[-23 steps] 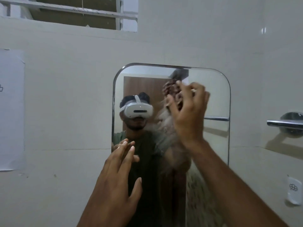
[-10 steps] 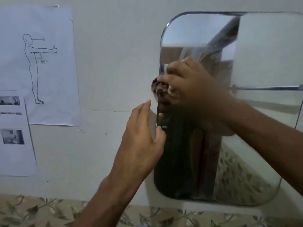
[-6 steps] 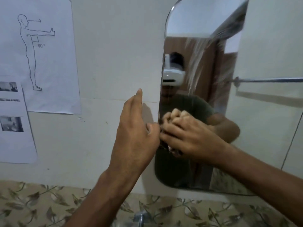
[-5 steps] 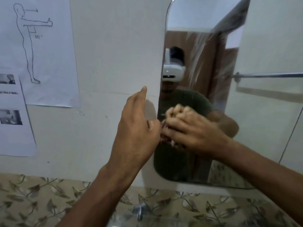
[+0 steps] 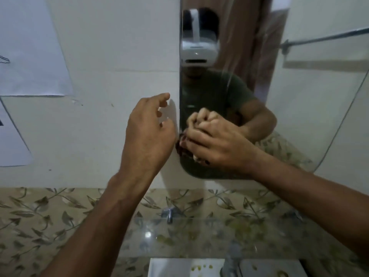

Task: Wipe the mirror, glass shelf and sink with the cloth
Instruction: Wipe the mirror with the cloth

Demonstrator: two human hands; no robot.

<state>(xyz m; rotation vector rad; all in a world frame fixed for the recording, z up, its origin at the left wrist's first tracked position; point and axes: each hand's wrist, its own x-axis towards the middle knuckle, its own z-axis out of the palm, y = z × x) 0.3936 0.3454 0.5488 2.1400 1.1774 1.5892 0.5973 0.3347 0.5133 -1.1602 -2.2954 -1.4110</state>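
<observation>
At mirror point(image 5: 249, 86) lower left corner: your right hand point(image 5: 215, 144) fisted on dark cloth point(image 5: 180, 149), pressed to glass. Left hand point(image 5: 147, 132) loosely open, empty, beside edge. Mirror step underway; next, sweep bottom edge, then glass shelf point(image 5: 199, 236).

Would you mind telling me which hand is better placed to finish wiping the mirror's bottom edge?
Right. The right hand already presses the cloth against the mirror near its lower left corner; the left hand is empty, beside the mirror's edge.

A single head-worn wide-angle view faces the wall close up, angled down, the mirror point(image 5: 259, 86) perhaps cropped above.
</observation>
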